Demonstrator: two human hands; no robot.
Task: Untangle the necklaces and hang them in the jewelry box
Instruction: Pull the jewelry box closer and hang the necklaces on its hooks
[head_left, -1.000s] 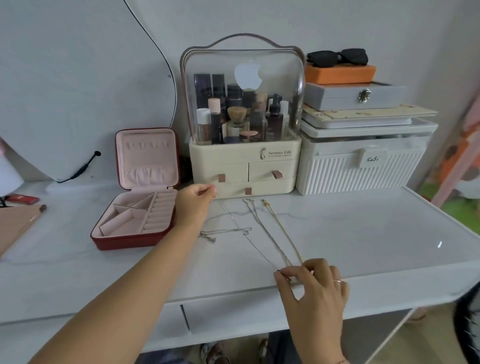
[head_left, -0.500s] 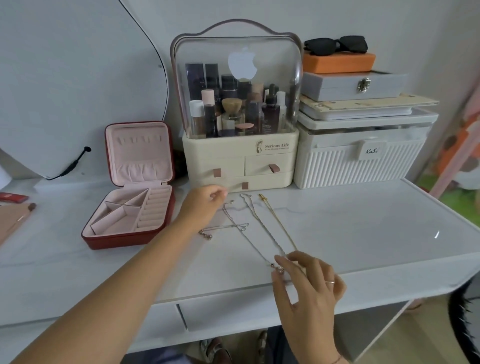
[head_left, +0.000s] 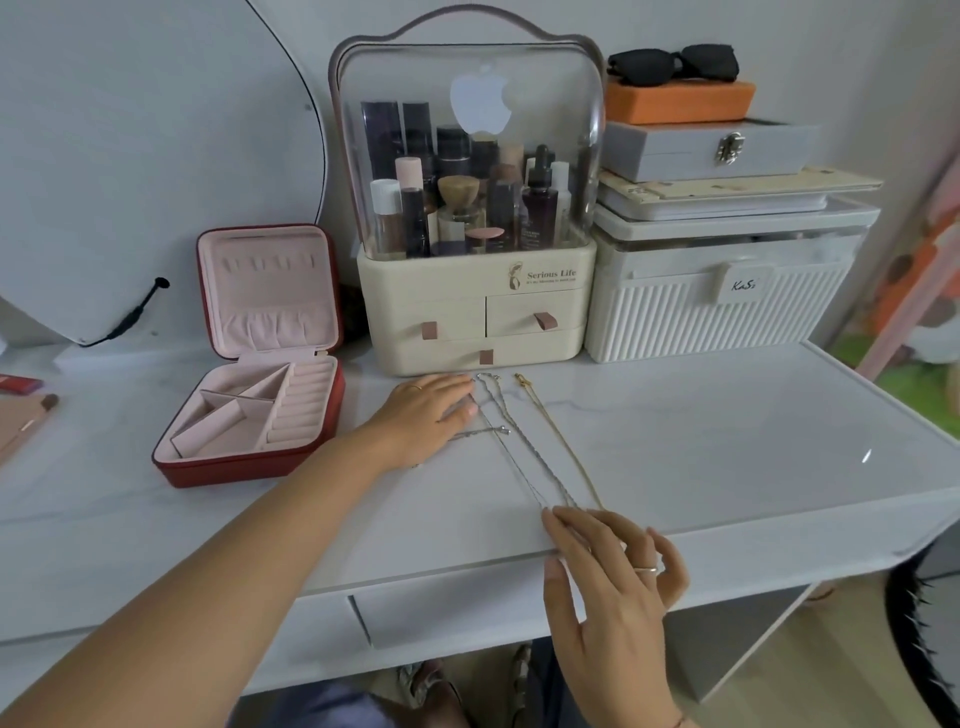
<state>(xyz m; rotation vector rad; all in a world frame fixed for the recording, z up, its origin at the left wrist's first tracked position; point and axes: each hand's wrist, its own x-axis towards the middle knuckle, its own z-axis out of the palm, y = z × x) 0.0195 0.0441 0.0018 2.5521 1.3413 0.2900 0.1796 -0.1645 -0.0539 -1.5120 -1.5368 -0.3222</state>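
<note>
Several thin necklaces lie stretched out on the white table: two silver chains (head_left: 524, 447) and a gold chain (head_left: 558, 436) run from near the cosmetics organiser toward the front edge. A short silver chain (head_left: 485, 431) lies crosswise under my left hand (head_left: 423, 415), which rests flat, palm down, fingers apart, on the chains' far ends. My right hand (head_left: 608, 582) has its fingers spread and its fingertips on the near ends of the chains at the table edge. The red jewelry box (head_left: 249, 457) stands open at the left, with a pink lining and a row of hooks in its lid.
A cream cosmetics organiser (head_left: 472, 317) with a clear dome stands behind the necklaces. Right of it is a white ribbed case (head_left: 722, 317) stacked with a grey box, an orange box and sunglasses. A round mirror (head_left: 130, 156) leans at the back left. A drawer front sits under the table edge.
My left hand let go of the pinched chain end and flattened onto the table. My right hand opened from a pinch, its fingers now spread on the chains' near ends. The camera view shifted slightly.
</note>
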